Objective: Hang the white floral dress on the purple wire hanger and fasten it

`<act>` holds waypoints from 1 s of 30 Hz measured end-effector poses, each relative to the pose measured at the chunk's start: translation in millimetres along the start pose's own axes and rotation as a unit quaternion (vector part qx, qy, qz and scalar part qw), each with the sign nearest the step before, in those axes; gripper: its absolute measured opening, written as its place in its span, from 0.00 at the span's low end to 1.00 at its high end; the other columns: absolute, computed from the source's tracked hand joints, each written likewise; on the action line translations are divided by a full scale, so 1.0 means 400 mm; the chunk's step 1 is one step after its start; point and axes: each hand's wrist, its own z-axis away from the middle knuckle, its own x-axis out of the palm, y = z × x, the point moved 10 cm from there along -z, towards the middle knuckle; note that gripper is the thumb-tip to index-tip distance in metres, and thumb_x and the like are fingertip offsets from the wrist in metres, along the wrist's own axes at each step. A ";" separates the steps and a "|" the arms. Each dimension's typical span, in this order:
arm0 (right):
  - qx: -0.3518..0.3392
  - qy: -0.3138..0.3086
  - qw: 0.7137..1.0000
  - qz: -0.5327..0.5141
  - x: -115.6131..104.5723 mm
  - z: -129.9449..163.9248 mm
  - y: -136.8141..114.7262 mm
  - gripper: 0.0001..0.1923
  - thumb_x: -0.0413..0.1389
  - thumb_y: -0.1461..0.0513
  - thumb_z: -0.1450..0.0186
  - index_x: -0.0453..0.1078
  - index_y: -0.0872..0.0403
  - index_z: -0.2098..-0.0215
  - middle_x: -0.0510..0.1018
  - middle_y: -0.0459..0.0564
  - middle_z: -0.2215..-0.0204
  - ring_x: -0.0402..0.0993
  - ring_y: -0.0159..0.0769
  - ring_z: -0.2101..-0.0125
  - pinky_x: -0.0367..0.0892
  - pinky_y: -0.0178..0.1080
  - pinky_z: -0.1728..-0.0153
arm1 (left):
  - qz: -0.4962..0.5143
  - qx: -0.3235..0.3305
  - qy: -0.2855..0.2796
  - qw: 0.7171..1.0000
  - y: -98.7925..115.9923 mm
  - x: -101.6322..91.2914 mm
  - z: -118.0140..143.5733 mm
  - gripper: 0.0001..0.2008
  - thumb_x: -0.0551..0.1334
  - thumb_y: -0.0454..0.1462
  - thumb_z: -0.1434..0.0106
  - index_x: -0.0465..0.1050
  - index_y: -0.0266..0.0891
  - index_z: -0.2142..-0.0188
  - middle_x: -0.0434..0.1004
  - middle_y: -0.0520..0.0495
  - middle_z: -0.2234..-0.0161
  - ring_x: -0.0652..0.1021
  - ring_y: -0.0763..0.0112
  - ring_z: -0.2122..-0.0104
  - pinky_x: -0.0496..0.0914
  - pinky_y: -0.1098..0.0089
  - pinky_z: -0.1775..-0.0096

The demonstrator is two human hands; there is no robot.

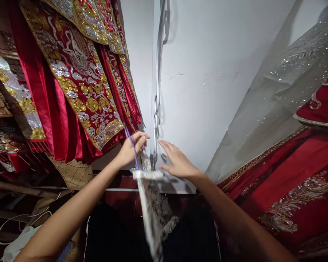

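Forearms [82,202] flank cloth [155,203]; left hand [128,151] curled, grip indeterminate; right hand [177,160] released. Cloth swing could snag cord [135,157] on loops [154,123].

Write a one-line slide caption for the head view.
Purple cord across the left hand, right hand open, patterned cloth hanging below, red embroidered garment on the left.

Free room before white wall [202,109], embroidered garments [84,72] blocking left, sheer fabric [248,127] blocking right, patterned cloth [155,203] obstructing near centre
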 end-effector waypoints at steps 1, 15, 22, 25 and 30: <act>-0.009 0.012 0.999 0.042 0.031 -0.002 0.015 0.54 0.66 0.52 0.45 0.44 0.50 0.28 0.48 0.59 0.29 0.44 0.58 0.31 0.46 0.60 0.34 | 0.025 0.003 -0.040 0.999 0.024 0.049 0.013 0.18 0.60 0.51 0.34 0.77 0.38 0.58 0.74 0.47 0.70 0.74 0.69 0.69 0.68 0.70 0.65; 0.054 0.284 0.942 0.170 -0.259 0.076 0.089 0.51 0.66 0.55 0.50 0.52 0.45 0.31 0.62 0.56 0.46 0.60 0.58 0.44 0.61 0.58 0.45 | 0.193 -0.165 0.099 0.962 -0.209 -0.069 0.080 0.20 0.59 0.51 0.33 0.77 0.38 0.53 0.80 0.43 0.55 0.78 0.53 0.49 0.68 0.49 0.47; 0.092 0.296 0.920 0.241 -0.329 -0.028 0.051 0.48 0.65 0.54 0.50 0.58 0.50 0.33 0.64 0.60 0.47 0.61 0.63 0.46 0.58 0.61 0.46 | 0.218 -0.210 0.152 0.941 -0.347 -0.007 0.242 0.31 0.67 0.54 0.43 0.76 0.35 0.48 0.76 0.37 0.44 0.71 0.48 0.40 0.60 0.51 0.36; 0.033 0.268 0.938 0.216 -0.286 -0.041 -0.019 0.49 0.65 0.57 0.49 0.56 0.48 0.32 0.63 0.59 0.42 0.59 0.62 0.41 0.55 0.62 0.42 | 0.181 -0.273 0.255 0.910 -0.416 -0.001 0.327 0.31 0.71 0.48 0.45 0.73 0.35 0.45 0.74 0.36 0.43 0.71 0.48 0.39 0.60 0.52 0.37; -0.006 0.302 0.951 -0.063 -0.149 0.095 -0.043 0.38 0.57 0.57 0.38 0.53 0.47 0.31 0.60 0.54 0.34 0.53 0.51 0.34 0.54 0.54 0.36 | 0.226 -0.369 0.366 0.824 -0.491 0.033 0.509 0.37 0.65 0.54 0.39 0.60 0.42 0.35 0.64 0.39 0.35 0.64 0.52 0.35 0.60 0.53 0.36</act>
